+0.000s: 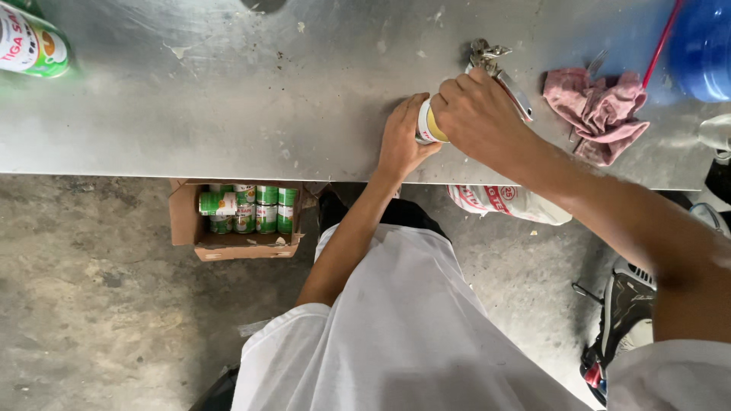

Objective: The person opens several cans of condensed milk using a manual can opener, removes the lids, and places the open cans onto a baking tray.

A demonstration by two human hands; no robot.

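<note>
A small can (428,124) stands on the metal table (228,99), gripped by the left hand (402,141). The right hand (476,110) is closed around a can opener (502,76) over it. Below, a cardboard box (186,224) holds green cans (255,209).

You have two cans on the steel table, one (428,124) at the centre and one (30,42) at ten o'clock, one can opener (499,72), one pink rag (601,110), and one cardboard box (228,221) at seven o'clock.
</note>
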